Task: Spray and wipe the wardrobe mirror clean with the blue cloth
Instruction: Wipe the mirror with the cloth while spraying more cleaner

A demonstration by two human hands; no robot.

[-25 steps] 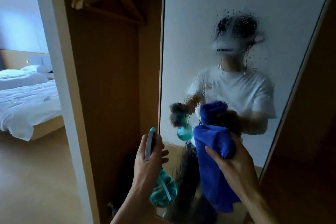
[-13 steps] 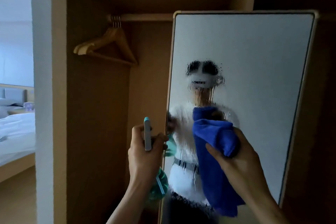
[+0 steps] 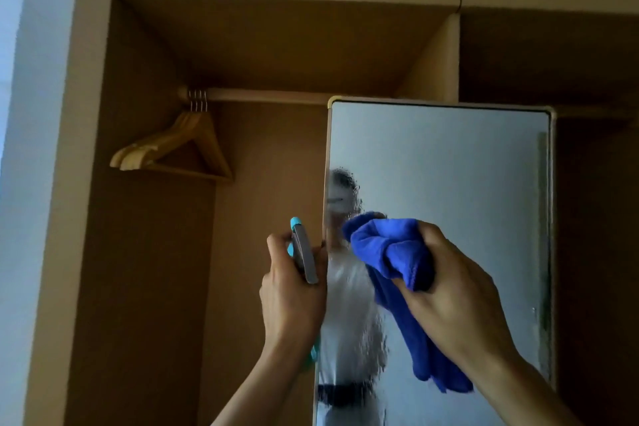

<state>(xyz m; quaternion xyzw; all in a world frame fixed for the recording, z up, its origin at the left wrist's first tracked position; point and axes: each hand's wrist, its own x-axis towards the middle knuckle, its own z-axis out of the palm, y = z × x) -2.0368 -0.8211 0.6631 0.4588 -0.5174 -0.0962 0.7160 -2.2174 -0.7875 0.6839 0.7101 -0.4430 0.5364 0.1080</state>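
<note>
The wardrobe mirror [image 3: 449,183] stands upright with a thin pale frame; its left part is wet with spray droplets that blur the reflection. My right hand [image 3: 453,290] grips the bunched blue cloth [image 3: 390,252] and holds it up close to the glass near the mirror's left side, with a tail of cloth hanging down. My left hand [image 3: 294,290] grips the teal spray bottle [image 3: 304,252] just left of the mirror's edge, nozzle end pointing up; most of the bottle's body is hidden behind the hand and wrist.
Open wooden wardrobe bay to the left, with several wooden hangers [image 3: 173,152] on a rail [image 3: 262,95] above hand height. A wooden divider panel [image 3: 439,55] rises behind the mirror's top. Dark wardrobe interior lies to the right of the mirror.
The view has tilted upward, so the mirror's top edge and the rail now show. Both hands have risen, and the cloth has moved up toward the wet patch.
</note>
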